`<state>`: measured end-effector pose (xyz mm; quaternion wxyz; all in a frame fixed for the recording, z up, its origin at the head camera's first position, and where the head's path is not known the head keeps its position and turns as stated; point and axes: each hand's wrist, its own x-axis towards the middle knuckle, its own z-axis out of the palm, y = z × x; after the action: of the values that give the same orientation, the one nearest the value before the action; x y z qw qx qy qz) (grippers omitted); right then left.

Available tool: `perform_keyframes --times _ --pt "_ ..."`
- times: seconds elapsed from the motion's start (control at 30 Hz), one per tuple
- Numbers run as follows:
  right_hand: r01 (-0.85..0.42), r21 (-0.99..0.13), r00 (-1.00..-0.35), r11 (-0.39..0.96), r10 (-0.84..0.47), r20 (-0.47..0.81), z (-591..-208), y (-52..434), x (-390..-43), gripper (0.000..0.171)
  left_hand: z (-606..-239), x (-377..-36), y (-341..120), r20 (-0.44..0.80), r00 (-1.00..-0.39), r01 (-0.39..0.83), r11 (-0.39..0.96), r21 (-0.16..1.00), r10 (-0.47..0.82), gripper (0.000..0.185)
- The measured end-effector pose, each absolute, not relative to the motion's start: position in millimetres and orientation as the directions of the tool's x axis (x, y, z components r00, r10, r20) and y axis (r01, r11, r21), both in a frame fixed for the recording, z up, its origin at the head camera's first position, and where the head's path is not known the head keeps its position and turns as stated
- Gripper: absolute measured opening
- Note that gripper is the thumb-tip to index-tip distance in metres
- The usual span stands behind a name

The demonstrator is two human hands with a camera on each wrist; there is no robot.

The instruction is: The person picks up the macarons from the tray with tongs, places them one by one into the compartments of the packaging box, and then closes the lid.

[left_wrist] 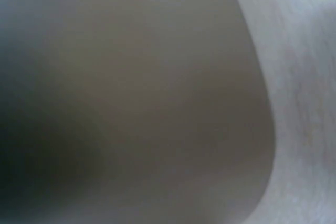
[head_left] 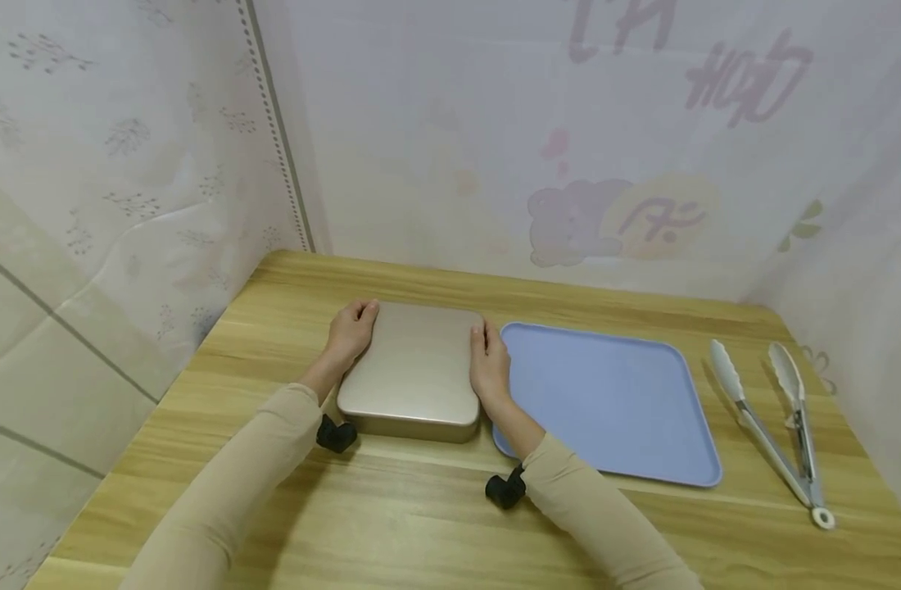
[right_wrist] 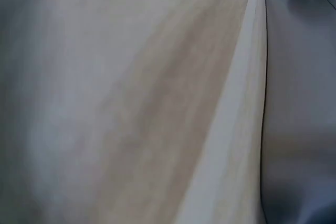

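A champagne-coloured rectangular metal tin (head_left: 414, 360) sits left of the middle of the wooden table (head_left: 391, 516), its flat smooth face up. My left hand (head_left: 350, 332) grips its left side near the far corner, thumb along the top edge. On the opposite side, my right hand (head_left: 489, 365) holds the tin with the thumb by the upper edge. The fingers under both sides are mostly hidden. In the left wrist view a blurred brownish surface (left_wrist: 173, 103) fills most of the picture. The right wrist view shows the tin's smooth side wall (right_wrist: 302, 103) along the right.
A blue rectangular tray (head_left: 605, 401) lies just right of the tin, partly under my right forearm. Farther right, metal tongs (head_left: 771, 442) with pale scalloped tips lie spread apart. Patterned curtains (head_left: 458, 147) hang behind and beside the table.
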<state>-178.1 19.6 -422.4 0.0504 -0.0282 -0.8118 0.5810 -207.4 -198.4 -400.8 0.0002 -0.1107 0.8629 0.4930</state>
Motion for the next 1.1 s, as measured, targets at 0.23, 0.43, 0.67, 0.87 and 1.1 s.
perform_keyframes --times 0.23,0.43,0.67,0.87,1.1 --pt "-0.055 -0.940 -0.989 0.337 0.110 0.097 -420.9 20.6 -179.2 0.049 -397.8 -208.9 -197.8 -0.088 -0.977 -0.176 0.497 0.850 -0.196 0.045" --pt "-0.038 -0.937 -0.993 0.348 0.089 0.073 -422.3 22.6 -180.4 0.053 -400.5 -209.7 -197.5 -0.106 -0.977 -0.184 0.490 0.852 -0.183 0.048" --pt "-0.002 -0.937 -0.999 0.349 0.044 0.019 -422.5 23.1 -169.2 0.053 -404.9 -208.5 -198.0 -0.133 -0.975 -0.204 0.490 0.847 -0.176 0.048" --pt "0.003 -0.945 -1.000 0.328 0.029 0.007 -421.7 22.3 -153.7 0.059 -403.7 -208.6 -198.1 -0.131 -0.976 -0.201 0.498 0.844 -0.172 0.049" --pt "-0.050 -0.938 -0.995 0.342 0.061 0.075 -426.1 22.0 -150.0 0.043 -403.5 -208.4 -198.3 -0.118 -0.979 -0.188 0.506 0.842 -0.168 0.050"
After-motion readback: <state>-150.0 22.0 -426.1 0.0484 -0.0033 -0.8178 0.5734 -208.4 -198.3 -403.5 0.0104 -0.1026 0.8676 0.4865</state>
